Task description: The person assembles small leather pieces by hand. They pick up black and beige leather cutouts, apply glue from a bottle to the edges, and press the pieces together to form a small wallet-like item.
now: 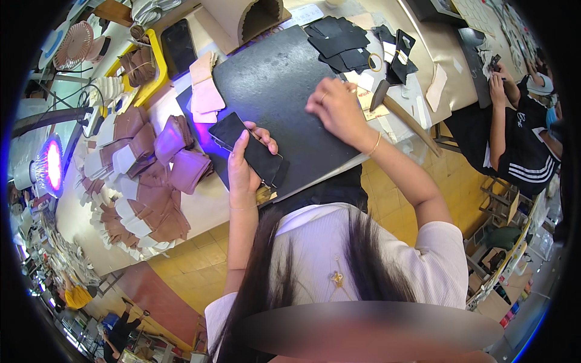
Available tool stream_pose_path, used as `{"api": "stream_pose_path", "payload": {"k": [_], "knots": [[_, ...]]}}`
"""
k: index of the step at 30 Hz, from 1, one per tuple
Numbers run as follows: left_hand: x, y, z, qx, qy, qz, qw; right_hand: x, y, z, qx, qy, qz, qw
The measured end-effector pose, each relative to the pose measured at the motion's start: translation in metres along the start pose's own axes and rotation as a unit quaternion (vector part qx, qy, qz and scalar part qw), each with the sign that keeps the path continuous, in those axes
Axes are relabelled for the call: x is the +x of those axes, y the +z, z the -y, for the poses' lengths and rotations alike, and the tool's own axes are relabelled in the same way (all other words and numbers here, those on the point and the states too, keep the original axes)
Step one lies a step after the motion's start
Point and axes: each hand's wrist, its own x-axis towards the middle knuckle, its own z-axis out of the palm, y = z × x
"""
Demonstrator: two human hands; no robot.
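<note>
In my left hand (pixel 251 154) is a flat black phone-shaped piece (pixel 263 159), gripped along its sides and tilted over the dark work mat (pixel 260 78). A darker flap shows at its near end. My right hand (pixel 339 112) hovers above the mat's right side, fingers curled inward. Whatever it may hold is hidden. Just right of that hand lies a hammer (pixel 408 124) with a wooden handle, its head by a yellow printed card (pixel 370 103). Beyond are piled black leather-like pieces (pixel 342 45). Pink pieces (pixel 206 85) lie on the mat's left edge.
Stacked brown pieces (pixel 163 206) cover the left side of the table. A yellow tray (pixel 156 78), a smartphone (pixel 177 48) and a curved brown holder (pixel 242 24) stand farther back. A lit lamp (pixel 53 166) is at far left. Another person (pixel 523 130) works at right.
</note>
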Motion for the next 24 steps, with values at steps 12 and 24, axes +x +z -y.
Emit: {"api": "stream_pose_path", "payload": {"k": [12,24], "knots": [[0.0,-0.001,0.001,0.002,0.0,0.0,1.0,-0.016,-0.016,0.012,-0.021,0.018,0.027,0.999],[0.001,0.001,0.001,-0.009,-0.003,-0.007,1.0,-0.034,-0.021,0.021,-0.008,-0.016,0.017,1.0]]}}
